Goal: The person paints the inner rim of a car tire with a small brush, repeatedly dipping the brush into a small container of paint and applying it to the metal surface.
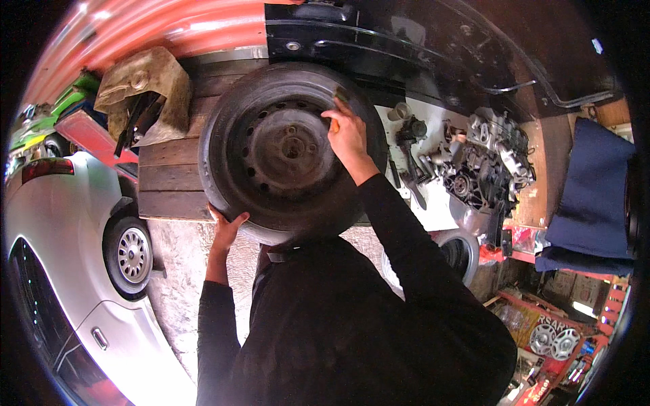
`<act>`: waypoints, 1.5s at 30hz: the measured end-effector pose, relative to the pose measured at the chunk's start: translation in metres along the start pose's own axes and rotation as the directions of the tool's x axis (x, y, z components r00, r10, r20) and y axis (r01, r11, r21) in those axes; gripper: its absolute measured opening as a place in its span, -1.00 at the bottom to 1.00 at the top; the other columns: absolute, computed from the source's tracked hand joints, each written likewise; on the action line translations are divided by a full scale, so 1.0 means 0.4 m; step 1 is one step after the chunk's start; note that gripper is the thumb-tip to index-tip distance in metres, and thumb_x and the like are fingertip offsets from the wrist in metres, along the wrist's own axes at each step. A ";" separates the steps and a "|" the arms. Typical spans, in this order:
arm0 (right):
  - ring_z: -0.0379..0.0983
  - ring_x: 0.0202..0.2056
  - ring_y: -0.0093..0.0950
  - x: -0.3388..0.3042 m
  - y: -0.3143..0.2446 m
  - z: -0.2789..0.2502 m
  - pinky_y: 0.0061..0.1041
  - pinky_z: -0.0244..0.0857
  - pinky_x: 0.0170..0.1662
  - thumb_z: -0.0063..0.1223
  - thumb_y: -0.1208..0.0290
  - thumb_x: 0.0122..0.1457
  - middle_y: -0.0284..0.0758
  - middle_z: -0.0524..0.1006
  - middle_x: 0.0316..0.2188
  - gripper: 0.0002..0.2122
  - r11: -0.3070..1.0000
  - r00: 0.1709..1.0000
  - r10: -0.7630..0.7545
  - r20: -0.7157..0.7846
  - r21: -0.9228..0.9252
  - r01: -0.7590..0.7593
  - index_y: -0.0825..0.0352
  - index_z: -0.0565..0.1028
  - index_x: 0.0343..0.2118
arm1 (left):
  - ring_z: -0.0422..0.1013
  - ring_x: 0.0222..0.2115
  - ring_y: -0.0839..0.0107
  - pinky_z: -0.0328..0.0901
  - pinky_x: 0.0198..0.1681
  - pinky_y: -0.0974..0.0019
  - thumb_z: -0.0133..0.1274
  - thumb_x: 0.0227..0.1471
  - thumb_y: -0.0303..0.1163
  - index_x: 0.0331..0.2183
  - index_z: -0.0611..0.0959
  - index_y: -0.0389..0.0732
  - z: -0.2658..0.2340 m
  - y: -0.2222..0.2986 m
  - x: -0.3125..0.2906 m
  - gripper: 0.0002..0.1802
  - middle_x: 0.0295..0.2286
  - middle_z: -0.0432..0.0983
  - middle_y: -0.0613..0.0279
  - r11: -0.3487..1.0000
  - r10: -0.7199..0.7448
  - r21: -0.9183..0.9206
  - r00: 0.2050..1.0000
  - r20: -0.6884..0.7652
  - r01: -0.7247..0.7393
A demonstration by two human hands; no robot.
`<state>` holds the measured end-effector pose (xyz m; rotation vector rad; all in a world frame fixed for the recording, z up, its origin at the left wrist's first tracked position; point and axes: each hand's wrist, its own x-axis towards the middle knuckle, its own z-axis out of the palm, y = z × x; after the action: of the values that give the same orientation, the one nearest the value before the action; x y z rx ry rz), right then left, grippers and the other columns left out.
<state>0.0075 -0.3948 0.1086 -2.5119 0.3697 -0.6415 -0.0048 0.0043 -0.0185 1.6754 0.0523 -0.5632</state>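
1. Head view: A dusty wheel (277, 152) lies face-up on a wooden worktop (169, 177), jutting past its near edge.
2. Head view: The left hand (227, 231) steadies the tyre's near-left side, fingers against the rubber; the right hand's (350, 140) fingers clench an orange-handled tool (340, 95) over the rim.
3. Head view: A cut-open container (175, 82) occupies the worktop's far-left corner.

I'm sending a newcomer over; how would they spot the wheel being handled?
Find the bench of dark wooden planks beside the pale car. The wheel sits there facing up, with the left hand at its lower-left edge. Its dull, dark rim sets it apart from the car's upright, silver-rimmed wheel.
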 end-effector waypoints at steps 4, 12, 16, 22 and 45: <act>0.56 0.04 -0.12 0.049 -0.027 0.060 -0.30 0.47 0.08 0.14 0.64 0.11 -0.16 0.56 0.12 -0.77 0.984 0.934 0.108 0.341 0.098 -0.149 0.17 0.71 -0.25 | -0.11 0.38 0.05 -0.09 0.41 0.16 0.52 -0.15 -0.20 0.35 -0.52 -0.34 0.001 -0.011 0.009 0.62 0.38 -0.23 -0.22 0.999 -0.031 0.014 0.999 0.017 0.031; 0.56 0.07 -0.15 0.099 -0.048 0.162 -0.34 0.46 0.13 0.10 0.72 0.07 -0.14 0.60 0.07 -0.75 0.987 0.999 -0.038 0.031 0.158 0.032 0.21 0.70 -0.32 | -0.09 0.37 0.07 -0.06 0.41 0.15 0.51 -0.12 -0.22 0.32 -0.60 -0.37 0.004 0.013 0.006 0.65 0.38 -0.23 -0.23 0.999 -0.040 -0.005 0.997 0.063 0.041; 0.54 0.12 -0.15 0.141 -0.094 0.196 -0.34 0.44 0.16 0.08 0.77 0.06 -0.10 0.58 0.09 -0.76 0.842 0.975 -0.131 0.181 0.540 0.013 0.27 0.67 -0.36 | -0.08 0.37 0.08 -0.07 0.41 0.19 0.51 -0.12 -0.25 0.30 -0.63 -0.40 0.005 0.011 0.002 0.66 0.38 -0.24 -0.24 0.999 -0.045 0.000 0.998 0.037 0.045; 0.56 0.08 -0.12 0.125 -0.186 0.263 -0.29 0.47 0.11 0.07 0.76 0.07 -0.02 0.56 0.09 -0.80 0.876 0.944 -0.291 0.159 0.441 0.195 0.30 0.63 -0.39 | -0.16 0.38 0.15 -0.09 0.42 0.18 0.50 -0.10 -0.29 0.31 -0.63 -0.32 -0.001 -0.007 0.006 0.64 0.39 -0.31 -0.13 0.998 -0.057 0.026 0.997 0.045 0.056; 0.53 0.15 -0.24 0.052 -0.202 0.255 -0.36 0.42 0.14 0.13 0.71 0.18 -0.03 0.61 0.03 -0.87 0.798 0.994 0.062 0.092 0.594 -0.105 0.32 0.63 -0.39 | -0.46 0.43 0.10 -0.33 0.46 0.20 0.56 -0.21 -0.03 0.30 -0.59 -0.47 0.000 -0.039 0.012 0.75 0.40 -0.58 -0.25 0.999 0.006 0.052 1.000 0.021 -0.007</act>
<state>0.0875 -0.2932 0.0833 -1.8887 0.2045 -0.5303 -0.0059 0.0059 -0.0346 1.7194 0.0167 -0.5815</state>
